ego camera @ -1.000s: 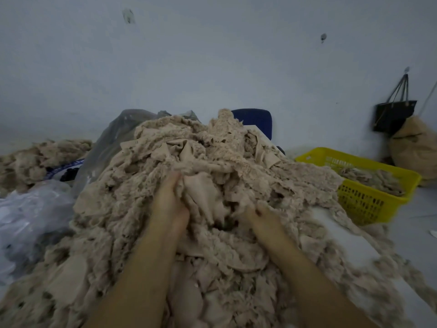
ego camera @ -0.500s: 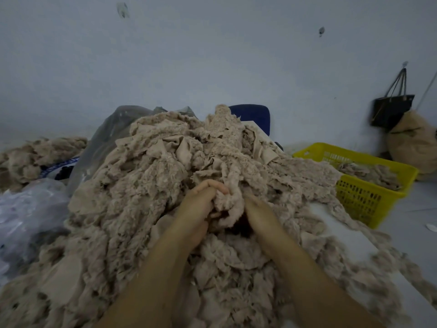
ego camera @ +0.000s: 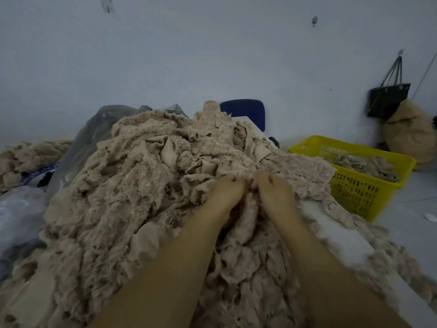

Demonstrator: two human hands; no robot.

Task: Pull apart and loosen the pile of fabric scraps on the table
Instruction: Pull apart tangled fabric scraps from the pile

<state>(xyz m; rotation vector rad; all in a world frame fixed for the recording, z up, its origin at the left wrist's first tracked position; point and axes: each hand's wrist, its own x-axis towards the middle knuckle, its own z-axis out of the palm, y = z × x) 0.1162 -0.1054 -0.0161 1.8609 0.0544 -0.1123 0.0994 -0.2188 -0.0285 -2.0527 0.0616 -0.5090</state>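
Beige, fleecy offcuts make up the pile of scraps (ego camera: 142, 197), which lies heaped high over the near and middle part of the white table (ego camera: 331, 228) and spills off its right edge. A moment ago the left hand (ego camera: 224, 197) was lifting a twisted clump nearer the body with the right hand (ego camera: 274, 195) beside it. Now that clump has been let go, and both hands have shifted farther out and to the right, onto the right slope of the heap. This looks like a fresh hold on an unworked patch, so the loosening is going on bit by bit, and most of the heap still seems dense and matted. Each grip is clenched on scraps: the fingers are bent over at the knuckles and sunk into the fabric, fingertips hidden, with the two hands almost touching side by side. From such a close pairing, the likely next move is to draw the hands apart and tear the wad open. Just right of the table stands a yellow basket (ego camera: 354, 192) with some scraps in it. A grey plastic bag (ego camera: 94, 133) leans against the far left of the heap and a blue chair (ego camera: 246, 110) stands behind it. A black bag (ego camera: 387, 100) hangs on the far right wall.
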